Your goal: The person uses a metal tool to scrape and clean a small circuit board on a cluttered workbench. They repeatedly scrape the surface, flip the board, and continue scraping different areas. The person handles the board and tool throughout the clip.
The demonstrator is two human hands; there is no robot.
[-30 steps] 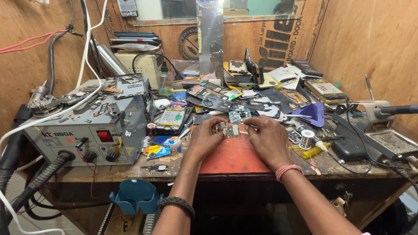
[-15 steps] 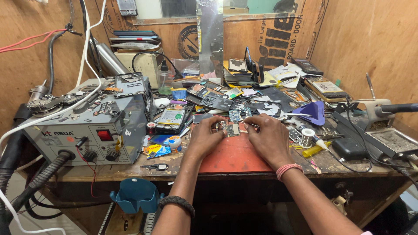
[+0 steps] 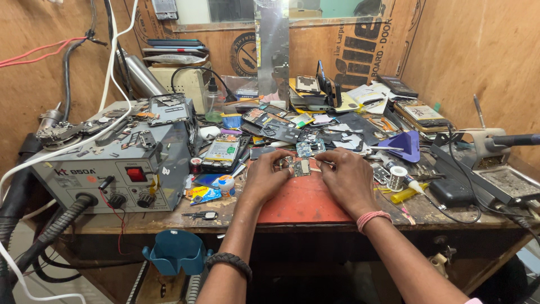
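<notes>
**A:** Grip check: left hand (image 3: 269,179) and right hand (image 3: 347,179) each pinch an end of a small circuit board (image 3: 300,167), fingertips pressed together on its edges.

**B:** Yep, and the board sits at the far edge of the red mat (image 3: 304,201), mid tabletop (image 3: 169,220).

**A:** Grey rework station (image 3: 115,163) off to the left, solder spool (image 3: 397,177) just right of the right hand, purple triangular pick (image 3: 405,145) beyond it.

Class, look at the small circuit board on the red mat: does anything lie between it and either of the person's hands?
Nothing visible does. The left hand and right hand flank the small circuit board on the red mat, fingers at its edges. Clutter sits beyond it.
</notes>
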